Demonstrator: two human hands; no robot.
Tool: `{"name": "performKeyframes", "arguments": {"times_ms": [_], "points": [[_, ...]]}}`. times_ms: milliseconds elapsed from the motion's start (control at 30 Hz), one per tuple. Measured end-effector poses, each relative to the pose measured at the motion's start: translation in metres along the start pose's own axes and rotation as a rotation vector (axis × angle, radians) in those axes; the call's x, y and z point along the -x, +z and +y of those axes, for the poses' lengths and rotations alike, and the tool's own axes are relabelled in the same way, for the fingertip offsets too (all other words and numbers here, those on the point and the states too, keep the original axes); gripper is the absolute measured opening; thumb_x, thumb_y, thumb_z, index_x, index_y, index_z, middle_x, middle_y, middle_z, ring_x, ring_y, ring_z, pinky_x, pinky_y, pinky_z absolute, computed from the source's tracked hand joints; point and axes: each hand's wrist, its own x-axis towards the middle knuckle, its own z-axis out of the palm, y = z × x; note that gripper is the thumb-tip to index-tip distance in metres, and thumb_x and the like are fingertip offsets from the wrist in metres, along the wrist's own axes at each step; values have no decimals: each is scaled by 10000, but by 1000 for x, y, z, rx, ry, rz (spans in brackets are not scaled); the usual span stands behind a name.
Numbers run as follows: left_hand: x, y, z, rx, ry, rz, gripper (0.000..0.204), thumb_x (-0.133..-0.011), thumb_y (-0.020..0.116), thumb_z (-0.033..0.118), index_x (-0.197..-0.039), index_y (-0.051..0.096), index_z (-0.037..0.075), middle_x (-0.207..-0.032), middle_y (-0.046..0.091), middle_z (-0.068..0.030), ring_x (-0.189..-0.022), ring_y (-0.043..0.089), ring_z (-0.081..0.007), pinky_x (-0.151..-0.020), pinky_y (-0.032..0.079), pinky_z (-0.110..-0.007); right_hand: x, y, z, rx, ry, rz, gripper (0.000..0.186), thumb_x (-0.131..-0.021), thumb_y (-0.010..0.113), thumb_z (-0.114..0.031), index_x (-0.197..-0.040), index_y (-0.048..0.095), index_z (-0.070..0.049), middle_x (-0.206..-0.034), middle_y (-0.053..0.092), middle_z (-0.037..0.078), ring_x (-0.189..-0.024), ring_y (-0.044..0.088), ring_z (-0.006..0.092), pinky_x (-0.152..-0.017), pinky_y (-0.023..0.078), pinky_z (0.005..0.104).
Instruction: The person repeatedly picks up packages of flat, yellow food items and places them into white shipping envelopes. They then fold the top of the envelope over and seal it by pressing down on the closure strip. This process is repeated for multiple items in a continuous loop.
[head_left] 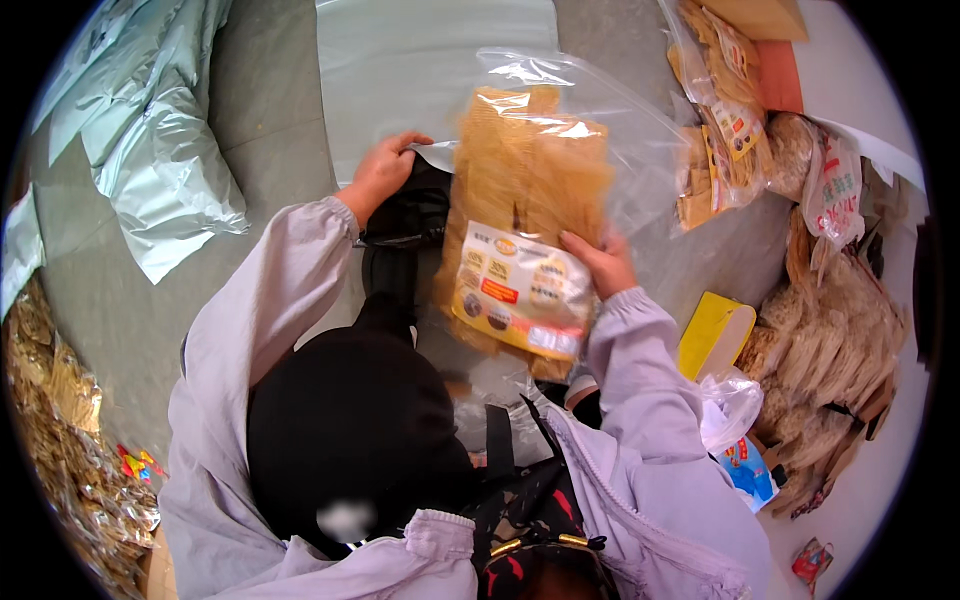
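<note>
My right hand (605,264) grips the right side of a clear plastic bag (530,180) packed with flat tan dried strips. A white and yellow label (522,288) covers its lower half, and a loose transparent upper end spreads to the right. To its left, my left hand (383,176) pinches the near edge of a pale grey-white plastic mailing bag (400,70), which lies flat on the floor beyond my knees. The packed bag is held up over that mailer's near right part. What the strips are exactly cannot be made out.
Several filled silvery mailing bags (165,150) lie at the far left. Shiny tan packages (60,430) are piled at the near left. On the right are more labelled bags of strips (725,110), a yellow box (715,335) and a heap of bundled tan strands (825,350).
</note>
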Motion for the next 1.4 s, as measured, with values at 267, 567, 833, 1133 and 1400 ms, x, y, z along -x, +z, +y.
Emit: {"name": "performKeyframes", "arguments": {"times_ms": [267, 567, 833, 1133, 1400], "points": [[-35, -26, 20, 313, 52, 80, 205, -854, 583, 219, -930, 666, 46, -795, 636, -13, -701, 569, -110, -647, 466, -271, 42, 2, -39, -46, 230, -403, 642, -787, 676, 6, -1360, 386, -12, -1272, 527, 99, -1151, 513, 176, -962, 415, 301], [5, -33, 67, -196, 230, 203, 328, -855, 628, 254, -1153, 609, 118, -870, 586, -63, -768, 581, -198, -703, 461, -323, 17, 23, -26, -169, 116, -243, 634, -806, 635, 21, -1379, 369, -22, -1282, 526, 116, -1167, 500, 177, -998, 387, 303], [-7, -21, 101, -350, 187, 131, 321, -866, 580, 322, -1133, 625, 149, -920, 575, -76, -798, 604, -282, -689, 483, -388, -24, 81, -37, 209, 134, -734, 622, -784, 645, -30, -1356, 401, -2, -1260, 547, 87, -1129, 511, 147, -997, 375, 295], [-27, -47, 100, -96, 122, -19, 233, -796, 634, 119, -1025, 660, 150, -825, 624, -87, -699, 581, -219, -649, 472, -327, -52, 128, -58, 561, 111, -1087, 559, -792, 646, -90, -1310, 454, -5, -1187, 595, 83, -1058, 550, 129, -918, 433, 277], [8, -63, 132, -162, 306, 102, 230, -778, 654, 152, -1001, 641, 96, -767, 619, -62, -669, 588, -188, -605, 470, -308, -83, 90, -21, -39, 284, -718, 673, -744, 684, -10, -1349, 389, -7, -1152, 596, 100, -993, 594, 161, -882, 464, 290]]}}
